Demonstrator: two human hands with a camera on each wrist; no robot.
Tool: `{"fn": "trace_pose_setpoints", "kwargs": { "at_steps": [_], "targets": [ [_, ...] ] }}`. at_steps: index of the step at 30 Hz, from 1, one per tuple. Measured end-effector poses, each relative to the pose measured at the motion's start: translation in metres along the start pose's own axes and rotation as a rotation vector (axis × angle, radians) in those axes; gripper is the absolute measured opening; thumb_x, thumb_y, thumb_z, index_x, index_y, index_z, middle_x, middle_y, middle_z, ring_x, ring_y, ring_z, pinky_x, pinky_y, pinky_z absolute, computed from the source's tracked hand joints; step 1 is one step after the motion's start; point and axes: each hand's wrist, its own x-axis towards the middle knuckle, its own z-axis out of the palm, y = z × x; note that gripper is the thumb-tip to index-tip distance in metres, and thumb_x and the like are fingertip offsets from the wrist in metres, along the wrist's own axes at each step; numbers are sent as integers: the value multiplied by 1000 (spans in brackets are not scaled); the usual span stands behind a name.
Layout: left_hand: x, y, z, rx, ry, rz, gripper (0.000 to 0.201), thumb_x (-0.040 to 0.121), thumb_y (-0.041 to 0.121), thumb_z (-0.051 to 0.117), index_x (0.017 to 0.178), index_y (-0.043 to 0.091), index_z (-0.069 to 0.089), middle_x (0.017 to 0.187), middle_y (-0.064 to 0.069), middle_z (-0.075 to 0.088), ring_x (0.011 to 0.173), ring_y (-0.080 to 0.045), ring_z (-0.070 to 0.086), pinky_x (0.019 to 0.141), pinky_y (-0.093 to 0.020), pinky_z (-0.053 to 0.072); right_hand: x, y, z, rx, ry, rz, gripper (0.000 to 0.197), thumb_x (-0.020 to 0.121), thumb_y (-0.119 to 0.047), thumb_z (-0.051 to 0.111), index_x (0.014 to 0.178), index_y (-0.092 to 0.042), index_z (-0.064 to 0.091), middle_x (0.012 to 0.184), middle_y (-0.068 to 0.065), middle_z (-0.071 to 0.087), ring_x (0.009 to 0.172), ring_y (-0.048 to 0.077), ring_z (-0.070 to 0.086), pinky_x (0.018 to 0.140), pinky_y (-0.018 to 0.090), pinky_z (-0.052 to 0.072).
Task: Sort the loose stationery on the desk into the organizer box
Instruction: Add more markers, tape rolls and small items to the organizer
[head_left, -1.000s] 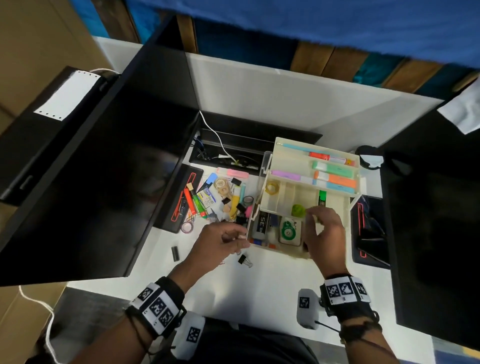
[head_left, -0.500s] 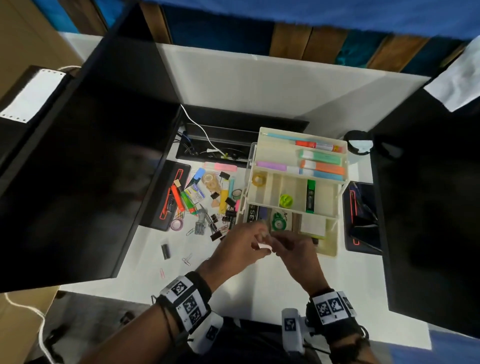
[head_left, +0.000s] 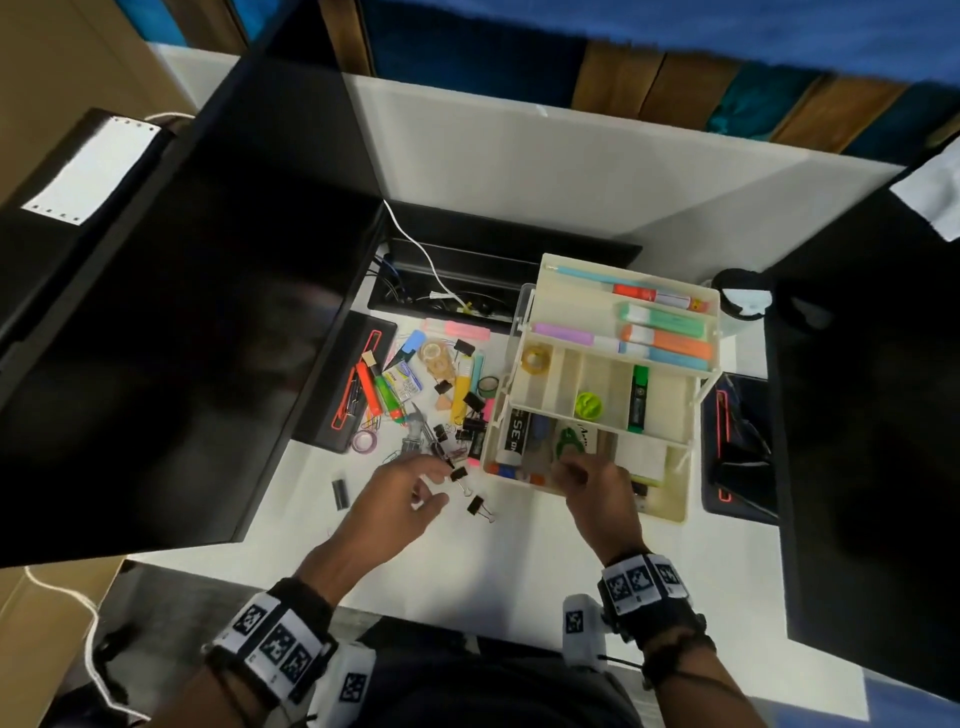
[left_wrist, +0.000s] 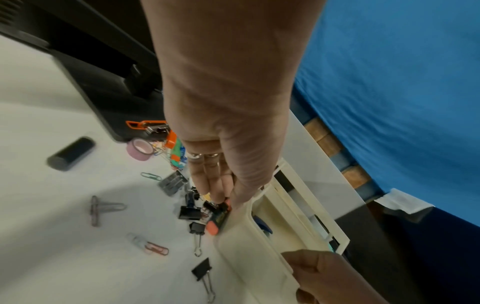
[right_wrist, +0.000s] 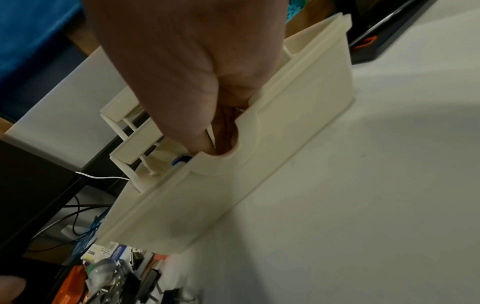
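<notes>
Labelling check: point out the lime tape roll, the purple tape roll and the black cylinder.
lime tape roll (head_left: 588, 405), head view, top face.
purple tape roll (left_wrist: 140, 149), left wrist view, outer side.
black cylinder (left_wrist: 70, 153), left wrist view, mid-body.

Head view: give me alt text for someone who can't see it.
Left hand reaches into scattered black binder clips on a white desk, while right hand dips into the bottom tier of an open cream tiered organizer box holding highlighters and tape.

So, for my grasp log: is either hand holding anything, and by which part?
Cannot tell. The left hand touches a black binder clip at its body, grip unconfirmed; the right hand curls inside the organizer box, contents hidden.
</notes>
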Motion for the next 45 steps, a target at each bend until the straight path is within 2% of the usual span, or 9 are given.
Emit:
{"fn": "trace_pose_setpoints", "kwargs": {
  "at_steps": [5,13,18,25,28,33,37,40,45],
  "targets": [
    [-2,-13,-4,-6,-10,-28,30,91,16,77,109,37,65,102,17,67,79,-10,69,75,-29,61,5,-1,0,-20,-8,-8,15,90,-14,73,77,-20,72,67,-8,69,60,4,60,55,19,43],
    [8,-11,3,42,-95,-6,26,93,23,74,107,41,62,106,19,64,86,-7,68,78,-23,58,13,-12,2,-166,-36,4,8,88,-13,74,85,-15,81,82,4,78,76,26,71,65,26,49],
    [6,-17,0,49,-129,-18,23,93,24,74,110,37,65,107,19,65,87,-6,67,78,-22,57,8,-14,-11,-234,-17,146,9,90,-26,74,91,-20,81,91,9,78,89,34,71,68,34,54],
    [5,-23,-2,60,-128,-36,24,92,24,75,109,38,65,107,16,66,83,-7,67,77,-23,57,25,-15,-7,-402,-266,227,22,93,-31,66,103,-15,78,111,9,70,108,31,67,79,34,54],
    [4,-22,-6,78,-116,-41,23,93,24,74,113,33,67,109,16,66,84,-6,67,78,-24,58,31,-17,-1,-434,-271,254,31,90,-34,70,110,-12,75,115,10,69,110,32,67,84,38,57],
    [-5,-30,-20,132,-26,-52,26,92,21,75,115,30,69,107,15,64,79,0,64,70,-11,49,25,-9,3,-563,-224,187,35,94,-44,66,112,-16,77,114,8,72,110,28,67,84,37,56],
    [-15,-45,-29,261,92,-146,28,90,24,76,117,27,68,125,7,60,108,-16,57,93,-33,53,19,-3,2,-511,-179,152,35,92,-50,70,105,-20,80,108,10,75,104,33,69,76,35,52],
    [-20,-53,-33,417,96,-306,41,88,27,77,126,25,63,132,-1,46,119,-27,47,103,-38,49,14,-1,1,-491,-147,177,27,89,-48,72,98,-24,81,99,11,77,94,35,71,69,35,53],
    [-24,-68,-33,466,10,-476,57,89,25,77,140,25,52,135,-6,35,118,-32,51,96,-36,53,0,-28,-8,-450,-20,172,9,87,-21,71,88,-22,80,84,15,76,81,40,71,73,40,58]
  ]
}}
